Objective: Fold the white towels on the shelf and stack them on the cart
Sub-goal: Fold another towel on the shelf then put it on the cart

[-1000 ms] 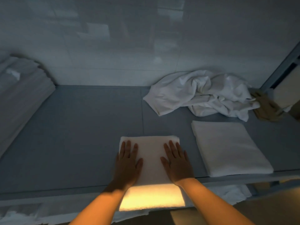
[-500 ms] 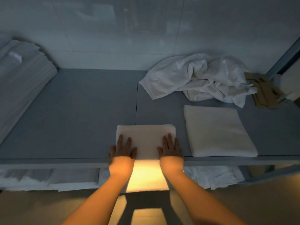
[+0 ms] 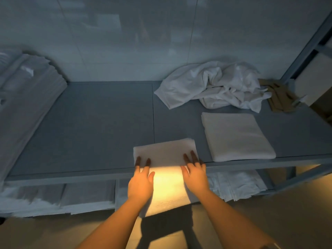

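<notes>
1. While both hands lie flat on it, the towel (image 3: 164, 153) under them sits half on the shelf (image 3: 89, 126) and half hanging over the shelf's front edge, toward the person.
2. The left hand (image 3: 141, 184) rests near the towel's left edge, fingers straight and a little spread; it grips nothing.
3. The right hand (image 3: 195, 175) rests near the right edge in the same way, fingers straight, pressing down and not pinching.
4. Judging by this, the step in hand is smoothing or drawing a partly folded towel toward the edge; the last fold does not look made.
5. The next move likely calls for taking hold of the hanging part and bringing it up over the part beyond the fingertips, edges lined up, since soft cloth will slip askew if one side leads.
6. Just to the right of the right hand lies a folded towel (image 3: 235, 137), flat on the shelf and apart from the one being worked.
7. Beyond that, farther from the hands, a crumpled white pile (image 3: 213, 87) waits unfolded.
8. No cart is in view, so stacking is not yet begun as far as can be seen.
</notes>
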Tool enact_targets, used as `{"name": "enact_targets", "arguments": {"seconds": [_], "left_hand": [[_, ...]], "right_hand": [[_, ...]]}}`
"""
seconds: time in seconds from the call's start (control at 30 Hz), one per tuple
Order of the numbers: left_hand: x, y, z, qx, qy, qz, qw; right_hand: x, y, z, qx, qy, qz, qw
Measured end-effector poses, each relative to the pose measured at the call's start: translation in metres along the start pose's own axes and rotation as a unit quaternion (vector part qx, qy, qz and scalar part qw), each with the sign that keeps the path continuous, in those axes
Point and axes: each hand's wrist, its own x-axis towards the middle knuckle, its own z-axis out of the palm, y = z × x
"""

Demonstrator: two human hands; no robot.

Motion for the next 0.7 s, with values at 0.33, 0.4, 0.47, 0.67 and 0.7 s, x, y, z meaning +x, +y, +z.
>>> {"name": "enact_targets", "arguments": {"seconds": [0.33,0.4,0.47,0.67,0.7], "left_hand": [[-0.011,0.001,-0.034,0.030,0.028,0.046,0.998],[-0.011,0.002,-0.039,0.046,0.038,0.056,0.997],[-0.010,0.002,-0.043,0.071,0.039,0.066,0.995],[-0.004,0.000,-0.052,0.111,0.031,0.065,0.991],[-0.002,0.003,-0.053,0.112,0.036,0.064,0.991]], "right_hand": [[-0.031,-0.014,-0.004,0.037,0.027,0.070,0.996],[-0.032,-0.022,-0.006,0.021,-0.017,0.120,0.992],[-0.031,-0.026,-0.010,0.022,-0.073,0.141,0.987],[-0.026,-0.030,-0.033,0.008,-0.101,0.086,0.991],[-0.024,-0.031,-0.036,-0.016,-0.088,0.070,0.994]]}}
